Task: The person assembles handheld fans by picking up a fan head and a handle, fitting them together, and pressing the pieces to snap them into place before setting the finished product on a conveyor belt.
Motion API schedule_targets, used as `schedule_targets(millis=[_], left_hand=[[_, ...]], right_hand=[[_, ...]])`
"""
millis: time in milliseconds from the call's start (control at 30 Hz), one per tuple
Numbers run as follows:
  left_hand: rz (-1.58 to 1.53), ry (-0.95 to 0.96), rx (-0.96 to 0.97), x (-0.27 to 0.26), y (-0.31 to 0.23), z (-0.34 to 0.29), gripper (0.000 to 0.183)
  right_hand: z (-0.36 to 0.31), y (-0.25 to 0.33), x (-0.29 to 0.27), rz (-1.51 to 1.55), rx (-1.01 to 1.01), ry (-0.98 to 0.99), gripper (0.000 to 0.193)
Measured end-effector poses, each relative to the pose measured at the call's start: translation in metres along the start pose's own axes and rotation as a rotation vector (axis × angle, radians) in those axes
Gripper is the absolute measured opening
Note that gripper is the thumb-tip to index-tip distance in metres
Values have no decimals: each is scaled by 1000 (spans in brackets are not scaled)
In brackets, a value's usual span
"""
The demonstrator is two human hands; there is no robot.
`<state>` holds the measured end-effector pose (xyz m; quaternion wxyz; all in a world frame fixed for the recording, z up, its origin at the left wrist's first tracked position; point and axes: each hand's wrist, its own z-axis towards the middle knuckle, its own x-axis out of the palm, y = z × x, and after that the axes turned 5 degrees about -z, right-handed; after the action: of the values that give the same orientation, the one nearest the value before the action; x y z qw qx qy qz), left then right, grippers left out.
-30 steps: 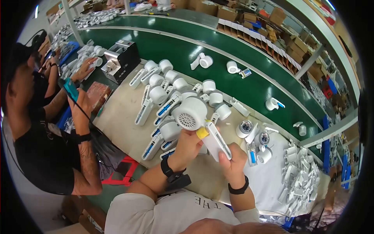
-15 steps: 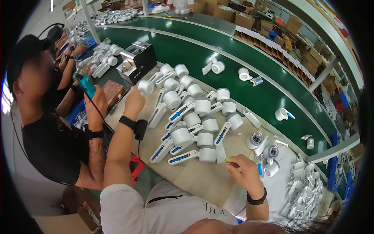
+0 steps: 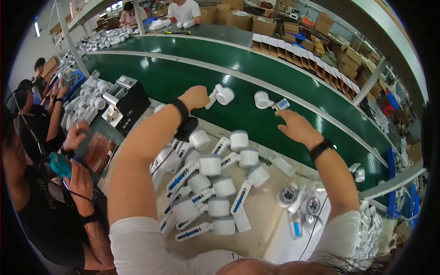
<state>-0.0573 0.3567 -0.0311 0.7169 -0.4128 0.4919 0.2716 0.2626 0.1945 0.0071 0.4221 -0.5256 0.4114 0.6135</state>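
My left hand (image 3: pixel 195 97) is over the green belt (image 3: pixel 172 75), fingers curled, right beside the flat arm of a white round-headed unit (image 3: pixel 224 96). Whether it grips that arm is hidden. My right hand (image 3: pixel 297 126) reaches over the belt too, thumb and index finger apart. A yellowish cover shows on a fingertip, close to the blue-and-white arm of a second round-headed unit (image 3: pixel 262 100). Below my arms, several similar white units (image 3: pixel 210 164) with blue strips in their arms lie piled on the tabletop (image 3: pixel 259 224).
A black machine (image 3: pixel 130 107) stands at the left table edge. Next to my left, a co-worker holds a teal power tool (image 3: pixel 59 165). At right lie units with exposed round faces (image 3: pixel 288 195) and a heap of white parts (image 3: pixel 369 224). Cartons (image 3: pixel 238 20) stand beyond the belt.
Both my hands have moved forward from the table to over the belt, toward the two units there. The view has tilted up and right. The co-worker's tool appears lower in view.
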Motion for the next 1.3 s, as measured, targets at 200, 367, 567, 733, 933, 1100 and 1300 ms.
schedule_targets(millis=[200, 367, 567, 733, 933, 1100, 1300], left_hand=[[-89, 51, -326, 67, 22, 79, 45], [-52, 151, -197, 64, 17, 68, 36], [-537, 456, -267, 33, -47, 32, 21], [-688, 402, 17, -10, -102, -3, 14], [-1188, 570, 58, -44, -161, -73, 19], [-1191, 784, 167, -52, -251, -142, 34], [-1442, 1276, -42, -28, -294, -201, 31]], right_hand=[[108, -34, 83, 98, 126, -227, 66], [110, -18, 82, -57, 122, -164, 56], [63, -17, 63, 15, 241, 59, 52], [-69, -4, -48, 110, 104, -362, 57], [-243, 35, -103, 64, 453, -219, 51], [-345, 41, -35, -2, 659, -97, 50], [-321, 111, 1, 527, 380, -449, 89]])
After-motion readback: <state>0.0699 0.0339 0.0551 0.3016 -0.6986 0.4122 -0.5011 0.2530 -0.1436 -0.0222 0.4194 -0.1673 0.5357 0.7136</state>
